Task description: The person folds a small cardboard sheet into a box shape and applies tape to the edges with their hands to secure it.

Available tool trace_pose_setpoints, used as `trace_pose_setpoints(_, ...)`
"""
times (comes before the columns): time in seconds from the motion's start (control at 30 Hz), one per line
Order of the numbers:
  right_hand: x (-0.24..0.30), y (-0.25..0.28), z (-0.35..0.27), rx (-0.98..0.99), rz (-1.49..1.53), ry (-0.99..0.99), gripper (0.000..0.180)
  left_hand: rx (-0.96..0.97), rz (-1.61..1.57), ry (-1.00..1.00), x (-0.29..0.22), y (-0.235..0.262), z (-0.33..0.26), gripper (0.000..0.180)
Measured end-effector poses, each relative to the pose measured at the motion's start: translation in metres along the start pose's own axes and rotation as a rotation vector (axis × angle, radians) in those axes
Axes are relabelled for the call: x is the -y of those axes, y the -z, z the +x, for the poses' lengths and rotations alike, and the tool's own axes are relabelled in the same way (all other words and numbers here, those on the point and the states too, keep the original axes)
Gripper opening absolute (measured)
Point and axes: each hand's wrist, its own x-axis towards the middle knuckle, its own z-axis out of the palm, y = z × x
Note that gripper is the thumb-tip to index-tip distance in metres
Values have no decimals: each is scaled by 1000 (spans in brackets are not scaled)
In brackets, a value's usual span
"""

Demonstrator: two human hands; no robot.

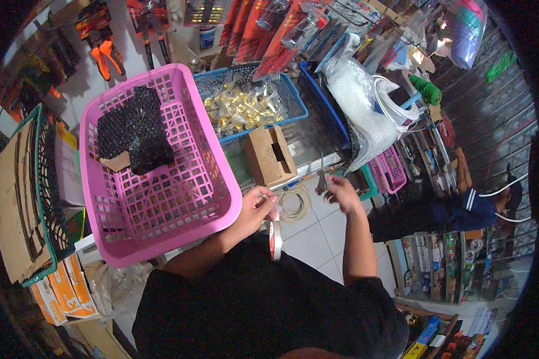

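Observation:
In front of my chest, my left hand [254, 210] is closed, with thumb and fingers pinched together. From it hangs a narrow roll of tape [275, 240], pale at its edge with red on its side. My right hand [344, 194] is farther right, its fingers closed around a pair of scissors [321, 180] with dark handles. The scissor blades point up and away from me. Between the hands the tape and the scissors do not touch. A large pink plastic basket [230, 206] stands just left of my left hand, holding a crumpled black bundle [139, 128] and a cardboard scrap.
Beyond my hands are an open cardboard box [270, 157] and a blue basket [301, 112] of small bagged brass-coloured parts. A coil of pale cable [294, 203] lies below the counter edge. Bubble wrap [359, 102] is at the right. Another person [461, 209] stands farther right.

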Motion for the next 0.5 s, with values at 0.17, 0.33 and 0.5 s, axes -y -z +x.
trace_pose_setpoints(0.17, -18, -48, -86, 345, 687, 97, 35, 7, 99, -122, 7, -6, 0, 11)
trace_pose_setpoints(0.33, -13, -101, -132, 249, 660, 143, 47, 13, 183, -125, 5, -19, -4, 11)
trace_pose_setpoints(0.5, 4, -113, -147, 192, 567, 274, 45, 20, 318, -171, -14, -27, -11, 12)
